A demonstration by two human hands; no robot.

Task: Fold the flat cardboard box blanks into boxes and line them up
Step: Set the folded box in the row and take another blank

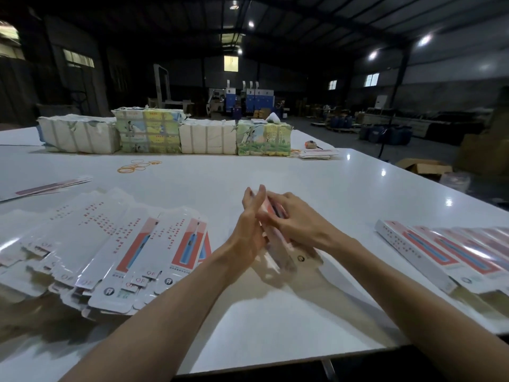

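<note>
Two hands meet above the middle of the white tabletop (330, 188) around one half-folded box (281, 260), which is tilted with its near end low and looks blurred. The left hand (252, 224) lays straight fingers flat against the box's left side, while the right hand (293, 220) curls its fingers over the top of it. Left of them a fanned pile of flat blanks (124, 252) lies on the tabletop, to the right folded boxes (440, 255) lie side by side in a row, and farther back are loose rubber bands (139, 165) and a line of wrapped bundles (165, 133).
</note>
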